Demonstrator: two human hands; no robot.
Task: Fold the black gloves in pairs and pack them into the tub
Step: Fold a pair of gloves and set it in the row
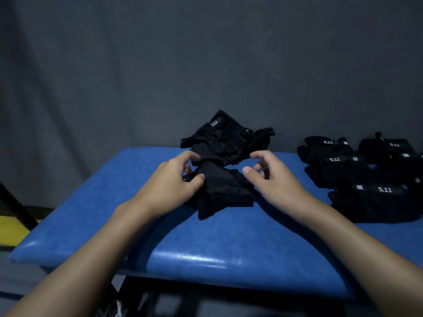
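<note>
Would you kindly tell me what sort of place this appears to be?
Probably a makeshift sorting or packing station: a blue padded bench stands before a grey fabric backdrop. Folded gloves marked 5.11 are stacked at its right, and a loose pile of gloves lies at the back.

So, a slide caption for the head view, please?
Left hand pinches a black glove on the blue table; right hand hovers beside it.

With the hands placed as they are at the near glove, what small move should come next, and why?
Probably lower the right hand to pinch the right edge of the near glove. The left hand pinches its left edge, the right hovers beside it holding nothing, and the glove lies crumpled on the blue table, so flattening likely needs both.
</note>
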